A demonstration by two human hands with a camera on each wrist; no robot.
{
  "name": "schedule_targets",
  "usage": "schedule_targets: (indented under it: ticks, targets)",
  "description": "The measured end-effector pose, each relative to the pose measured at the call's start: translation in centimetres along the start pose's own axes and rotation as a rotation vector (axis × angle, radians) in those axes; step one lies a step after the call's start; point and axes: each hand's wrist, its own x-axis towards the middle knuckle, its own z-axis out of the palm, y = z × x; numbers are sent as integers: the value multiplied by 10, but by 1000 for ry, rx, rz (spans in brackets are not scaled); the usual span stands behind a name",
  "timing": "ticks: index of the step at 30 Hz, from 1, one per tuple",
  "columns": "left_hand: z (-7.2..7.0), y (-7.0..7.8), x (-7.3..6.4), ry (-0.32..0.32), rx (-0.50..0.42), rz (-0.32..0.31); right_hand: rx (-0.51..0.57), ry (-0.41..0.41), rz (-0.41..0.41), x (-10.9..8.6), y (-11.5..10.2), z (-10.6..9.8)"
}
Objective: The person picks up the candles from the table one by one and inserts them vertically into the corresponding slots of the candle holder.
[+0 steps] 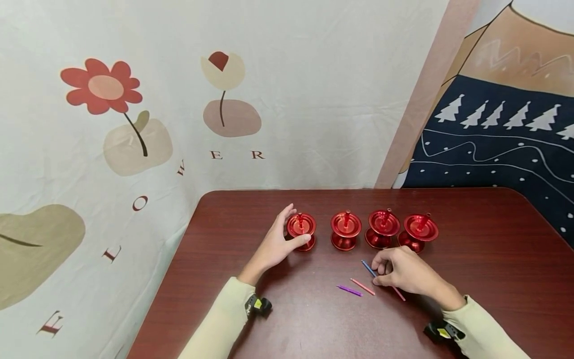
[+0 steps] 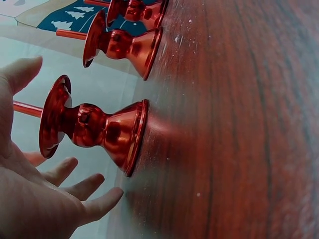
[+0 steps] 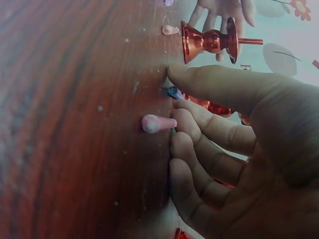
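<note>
Four shiny red metal candle holders stand upright in a row, each with a thin tube rising from its dish. My left hand (image 1: 274, 244) has its thumb and spread fingers on either side of the leftmost holder (image 2: 89, 124); in the left wrist view, the thumb is apart from it. My right hand (image 1: 405, 269) is low at the table, thumb and bent index finger on either side of a thin blue candle (image 1: 368, 268). A thin pink candle (image 3: 158, 123) lies under that hand, its end showing near the fingertips.
Another pink candle (image 1: 362, 286) and a purple candle (image 1: 350, 290) lie left of the right hand. The other holders (image 1: 346, 230), (image 1: 382, 228) and the rightmost holder (image 1: 419, 232) stand farther back on the dark red table (image 1: 296, 319). A printed cloth (image 1: 305, 99) hangs behind.
</note>
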Motion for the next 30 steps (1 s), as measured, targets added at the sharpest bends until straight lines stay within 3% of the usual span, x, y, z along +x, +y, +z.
schedule_targets:
  ticks: [8, 12, 13, 18, 25, 30]
  targets:
    - [1, -4, 1, -6, -16, 9, -5, -42, 10, -1, -2, -3]
    - [1, -10, 1, -3, 5, 57, 7, -55, 3, -1, -1, -4]
    - [1, -18, 3, -1, 15, 81, 12, -57, 2, -1, -1, -4]
    - [2, -23, 3, -12, 6, 101, 28, -60, -8, 0, -1, -4]
    - [1, -3, 0, -26, -12, -8, 21, -48, -4, 0, -2, -3]
    - [2, -2, 0, -24, 0, -27, 29, -38, 4, -1, -4, -1]
